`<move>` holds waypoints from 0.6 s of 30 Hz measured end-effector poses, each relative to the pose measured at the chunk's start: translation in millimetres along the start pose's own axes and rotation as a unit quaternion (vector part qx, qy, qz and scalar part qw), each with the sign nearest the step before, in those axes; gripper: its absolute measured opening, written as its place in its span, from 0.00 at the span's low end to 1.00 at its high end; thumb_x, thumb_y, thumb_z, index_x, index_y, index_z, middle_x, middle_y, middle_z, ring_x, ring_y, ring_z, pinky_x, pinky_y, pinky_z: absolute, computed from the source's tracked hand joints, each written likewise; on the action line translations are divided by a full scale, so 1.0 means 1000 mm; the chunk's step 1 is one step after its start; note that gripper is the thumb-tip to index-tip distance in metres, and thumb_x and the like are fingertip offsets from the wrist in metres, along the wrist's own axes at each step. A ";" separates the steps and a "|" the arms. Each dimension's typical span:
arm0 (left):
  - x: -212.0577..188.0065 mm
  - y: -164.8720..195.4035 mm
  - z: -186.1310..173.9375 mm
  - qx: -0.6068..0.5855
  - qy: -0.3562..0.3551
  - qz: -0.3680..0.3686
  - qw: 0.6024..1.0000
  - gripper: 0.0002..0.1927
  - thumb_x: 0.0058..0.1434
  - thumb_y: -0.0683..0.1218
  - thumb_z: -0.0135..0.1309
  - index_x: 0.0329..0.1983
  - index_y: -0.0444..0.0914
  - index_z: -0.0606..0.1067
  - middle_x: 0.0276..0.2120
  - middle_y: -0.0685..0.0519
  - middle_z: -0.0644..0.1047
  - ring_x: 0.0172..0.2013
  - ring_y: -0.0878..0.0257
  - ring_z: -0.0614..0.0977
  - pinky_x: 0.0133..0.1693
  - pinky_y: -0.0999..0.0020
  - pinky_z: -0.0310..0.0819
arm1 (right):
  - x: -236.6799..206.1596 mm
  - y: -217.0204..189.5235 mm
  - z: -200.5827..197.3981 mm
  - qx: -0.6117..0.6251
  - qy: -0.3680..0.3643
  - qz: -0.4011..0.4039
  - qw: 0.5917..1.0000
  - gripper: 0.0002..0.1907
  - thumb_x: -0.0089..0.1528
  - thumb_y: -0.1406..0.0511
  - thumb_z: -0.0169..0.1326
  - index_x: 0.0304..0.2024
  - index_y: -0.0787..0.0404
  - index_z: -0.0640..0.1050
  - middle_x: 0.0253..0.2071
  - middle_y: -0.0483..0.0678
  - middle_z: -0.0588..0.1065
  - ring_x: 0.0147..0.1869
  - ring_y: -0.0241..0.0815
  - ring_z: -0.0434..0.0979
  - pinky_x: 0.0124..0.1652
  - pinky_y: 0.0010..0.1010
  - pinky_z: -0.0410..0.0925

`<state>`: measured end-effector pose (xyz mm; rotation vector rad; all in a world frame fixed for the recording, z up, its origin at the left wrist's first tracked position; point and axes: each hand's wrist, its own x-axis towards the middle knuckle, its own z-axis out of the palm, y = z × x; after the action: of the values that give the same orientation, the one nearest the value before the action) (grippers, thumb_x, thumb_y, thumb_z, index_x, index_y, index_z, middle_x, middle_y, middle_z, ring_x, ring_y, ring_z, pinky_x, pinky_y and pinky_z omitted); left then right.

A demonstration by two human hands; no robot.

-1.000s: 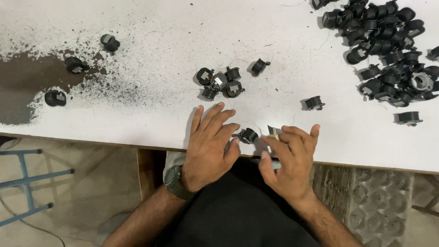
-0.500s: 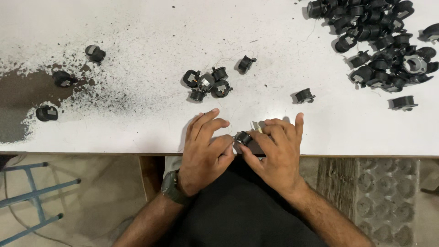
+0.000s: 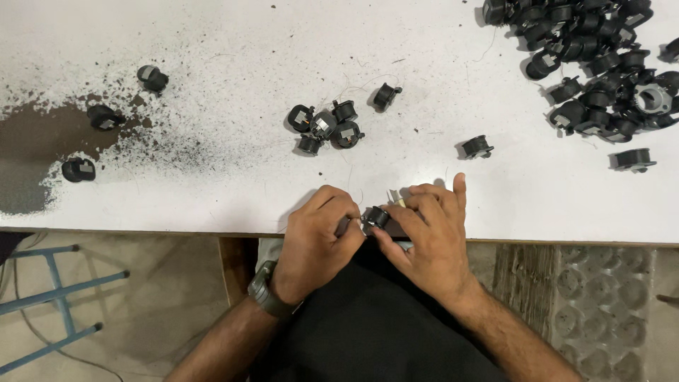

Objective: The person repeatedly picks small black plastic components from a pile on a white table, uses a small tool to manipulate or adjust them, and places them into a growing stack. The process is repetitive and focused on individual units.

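Seen from above, at the near edge of a white tabletop (image 3: 212, 42), two hands meet. The left hand (image 3: 315, 237), a dark watch on its wrist, and the right hand (image 3: 428, 237) both pinch one small black plastic spool-shaped part (image 3: 375, 216) between their fingertips, just over the table edge. A little farther off lies a cluster of five similar black parts (image 3: 325, 127), with single ones scattered around. At the far right sits a large heap of black parts (image 3: 594, 64). Dark powder stains the far left.
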<state>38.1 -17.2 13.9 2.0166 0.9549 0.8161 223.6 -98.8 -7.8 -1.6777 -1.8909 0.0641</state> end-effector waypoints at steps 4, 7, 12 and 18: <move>-0.002 0.002 0.000 -0.001 -0.013 -0.015 1.000 0.04 0.56 0.37 0.59 0.31 0.36 0.75 0.26 0.53 0.77 0.23 0.65 0.77 0.24 0.69 0.70 | -0.008 0.003 0.003 0.013 0.039 -0.006 0.999 0.19 0.56 0.61 0.69 0.48 0.60 0.81 0.43 0.49 0.70 0.60 0.53 0.70 0.74 0.57 0.41; -0.003 0.002 0.003 -0.025 -0.022 -0.022 0.999 0.04 0.57 0.37 0.58 0.31 0.35 0.73 0.26 0.52 0.76 0.23 0.64 0.76 0.24 0.68 0.69 | -0.021 0.004 0.007 0.073 0.099 -0.052 0.991 0.16 0.58 0.69 0.66 0.48 0.60 0.80 0.41 0.47 0.71 0.57 0.48 0.75 0.77 0.56 0.46; -0.006 0.002 0.010 -0.063 -0.007 -0.012 0.998 0.05 0.56 0.36 0.56 0.32 0.34 0.72 0.28 0.50 0.75 0.25 0.62 0.76 0.25 0.66 0.70 | -0.034 -0.004 0.023 0.140 0.102 -0.046 0.984 0.19 0.57 0.76 0.64 0.47 0.62 0.74 0.44 0.51 0.78 0.57 0.48 0.80 0.75 0.54 0.51; -0.009 -0.001 0.012 -0.063 0.021 0.003 0.998 0.05 0.55 0.35 0.56 0.32 0.34 0.71 0.29 0.49 0.76 0.27 0.60 0.78 0.28 0.65 0.72 | -0.032 -0.005 0.027 0.101 0.099 -0.057 0.988 0.19 0.56 0.77 0.65 0.46 0.61 0.75 0.41 0.48 0.77 0.56 0.46 0.80 0.75 0.53 0.52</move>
<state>42.3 -28.7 4.9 1.9028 0.8981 0.9026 207.1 -119.9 -40.6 -1.3866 -1.7637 0.0412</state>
